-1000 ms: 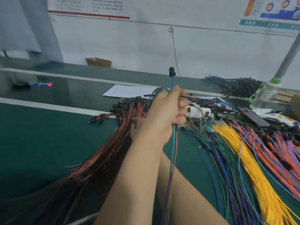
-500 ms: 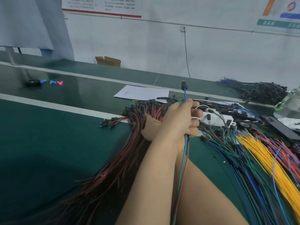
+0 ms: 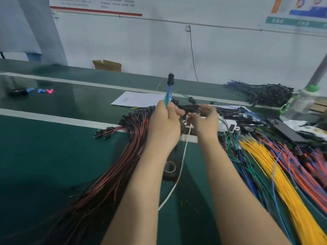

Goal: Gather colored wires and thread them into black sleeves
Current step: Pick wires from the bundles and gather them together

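My left hand grips a small bunch of colored wires; a blue wire with a black sleeve on its tip stands up above the fist. Just to its right, my right hand pinches something small at a white wire that hangs down between my forearms. Red wires with black sleeves fan out on the green table to the left. Yellow wires, orange wires and blue and green wires lie to the right.
A tape roll lies between my forearms. A white paper sheet lies behind my hands. A pile of black-sleeved blue wires, a plastic bottle and a black flat device sit at the right. A cardboard box stands by the wall.
My right hand has come out from behind the left and now sits beside it, pinching at the white wire. The wires hanging under my left fist are gone from view.
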The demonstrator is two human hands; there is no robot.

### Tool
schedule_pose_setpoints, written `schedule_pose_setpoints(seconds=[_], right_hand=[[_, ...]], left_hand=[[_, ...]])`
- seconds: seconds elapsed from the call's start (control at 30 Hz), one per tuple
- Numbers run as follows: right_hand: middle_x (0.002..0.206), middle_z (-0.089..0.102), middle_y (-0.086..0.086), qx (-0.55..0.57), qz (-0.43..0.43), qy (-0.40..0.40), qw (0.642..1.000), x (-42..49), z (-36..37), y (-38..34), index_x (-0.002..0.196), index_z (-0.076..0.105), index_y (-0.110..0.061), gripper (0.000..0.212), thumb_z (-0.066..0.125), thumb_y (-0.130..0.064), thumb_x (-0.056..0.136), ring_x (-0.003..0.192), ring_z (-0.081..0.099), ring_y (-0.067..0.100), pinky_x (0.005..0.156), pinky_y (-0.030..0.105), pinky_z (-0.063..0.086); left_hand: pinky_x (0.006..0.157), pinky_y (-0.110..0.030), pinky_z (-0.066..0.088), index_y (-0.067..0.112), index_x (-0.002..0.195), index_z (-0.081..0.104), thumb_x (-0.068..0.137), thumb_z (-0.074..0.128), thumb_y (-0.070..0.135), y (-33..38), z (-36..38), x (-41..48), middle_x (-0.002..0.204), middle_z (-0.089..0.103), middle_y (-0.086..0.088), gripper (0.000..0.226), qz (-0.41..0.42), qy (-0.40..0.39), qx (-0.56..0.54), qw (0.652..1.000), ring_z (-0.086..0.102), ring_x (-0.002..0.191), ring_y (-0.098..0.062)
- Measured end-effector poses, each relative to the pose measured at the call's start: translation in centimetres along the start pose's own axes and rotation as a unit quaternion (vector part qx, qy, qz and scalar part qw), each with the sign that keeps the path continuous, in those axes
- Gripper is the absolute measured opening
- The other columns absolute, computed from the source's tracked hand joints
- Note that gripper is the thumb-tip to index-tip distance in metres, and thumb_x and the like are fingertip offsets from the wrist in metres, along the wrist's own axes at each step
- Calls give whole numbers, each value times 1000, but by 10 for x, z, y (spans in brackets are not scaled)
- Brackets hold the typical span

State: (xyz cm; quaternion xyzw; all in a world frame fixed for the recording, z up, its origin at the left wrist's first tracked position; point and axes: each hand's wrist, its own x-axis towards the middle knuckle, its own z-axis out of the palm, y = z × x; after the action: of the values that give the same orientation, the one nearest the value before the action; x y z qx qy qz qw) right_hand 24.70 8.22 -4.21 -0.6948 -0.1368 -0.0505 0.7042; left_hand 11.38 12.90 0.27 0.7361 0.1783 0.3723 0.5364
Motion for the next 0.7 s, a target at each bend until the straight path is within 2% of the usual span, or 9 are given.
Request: schedule_pose_setpoints(seconds=[0.1,0.17,0.27,0.33,0.4,0.47,0.53,0.6,0.7], right_hand=[[116,50,11,141,33,92,985,-3,-41,-24,108,47,-10,27,48,11,91,81,63,18,73,27,57],[112,46,8,214,6,119,970,-6,-70,-47,109,47,-8,28,45,14,91,75,63,17,67,23,58],[100,49,8,250,-26,59,966,-17,-95,-84,107,50,-3,24,43,14,92,64,65,14,63,20,56],[86,51,10,269,-35,33,962,-24,-109,-105,104,52,1,21,41,15,92,59,65,12,60,18,54],[76,51,11,311,-30,34,949,-28,-125,-121,102,54,2,19,42,14,93,53,63,12,56,17,52],[74,54,11,317,-20,44,947,-29,-143,-130,95,57,-3,18,44,9,94,48,61,8,50,14,48],[68,58,6,303,-30,32,952,-31,-161,-133,89,59,-9,17,49,4,95,48,58,6,51,14,46],[58,59,-2,268,-55,5,962,-33,-176,-131,89,61,-10,15,52,1,94,50,56,5,53,15,47],[64,62,-3,152,-68,-64,984,-38,-188,-115,90,65,-10,12,55,-3,93,54,57,3,54,14,47]], left_hand=[[65,-10,39,27,83,46,102,28,25,7,4,-2,91,63,7,27,70,16,51,996,61,84,-8],[68,-26,40,19,95,51,102,29,24,10,11,-2,94,62,1,24,85,-9,124,989,60,89,-20],[79,-36,43,8,109,50,102,29,23,21,30,-11,102,63,-12,26,67,-100,194,974,58,95,-31],[81,-38,48,9,105,46,103,28,20,38,50,-24,96,66,-9,22,34,-198,117,973,63,87,-26],[57,-27,47,10,99,45,104,26,19,61,68,-41,70,63,-3,21,-15,-293,-8,956,59,55,-12],[38,-15,31,9,90,48,104,28,18,86,79,-57,50,49,4,26,-76,-356,-180,914,37,34,-4],[30,-11,23,9,84,48,104,30,19,110,85,-68,46,38,7,28,-165,-396,-366,825,27,32,-1],[27,-10,23,11,80,47,103,31,22,120,89,-76,46,34,7,30,-231,-407,-484,739,27,32,0],[25,-10,21,12,77,47,102,33,27,108,101,-87,46,33,6,32,-294,-380,-530,699,26,30,0]])
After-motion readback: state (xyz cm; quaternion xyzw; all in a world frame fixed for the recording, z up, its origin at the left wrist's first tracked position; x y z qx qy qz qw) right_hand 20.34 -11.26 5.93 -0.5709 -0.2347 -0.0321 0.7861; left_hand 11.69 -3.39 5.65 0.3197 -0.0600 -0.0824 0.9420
